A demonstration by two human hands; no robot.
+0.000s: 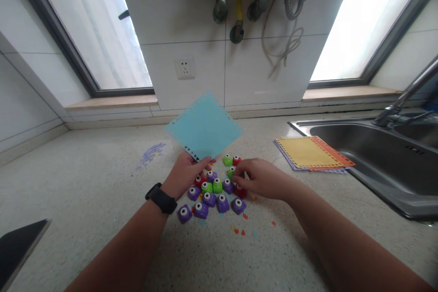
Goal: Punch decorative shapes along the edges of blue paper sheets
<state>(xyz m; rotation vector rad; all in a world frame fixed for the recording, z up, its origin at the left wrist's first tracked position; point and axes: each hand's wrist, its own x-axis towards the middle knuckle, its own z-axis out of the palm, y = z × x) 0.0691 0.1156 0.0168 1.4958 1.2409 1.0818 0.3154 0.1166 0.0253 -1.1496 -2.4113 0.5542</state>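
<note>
My left hand (186,173), with a black watch on the wrist, pinches the lower corner of a light blue paper sheet (207,125). The sheet is tilted up and has small shapes punched along its edges. My right hand (258,178) is among the small craft punches, its fingers bent and a gap showing by the thumb. A green punch (232,172) is at its fingertips, and a red punch (240,191) lies partly hidden under the thumb. Purple punches (222,203), green punches (217,185) and another red punch (199,179) stand clustered between my hands.
Yellow and orange punched sheets (304,153) are stacked beside the steel sink (376,164) at right. Purple paper bits (150,154) lie at left, and orange bits (242,232) in front. A dark flat object (20,251) sits at lower left. Pipes and a socket (185,68) are on the wall.
</note>
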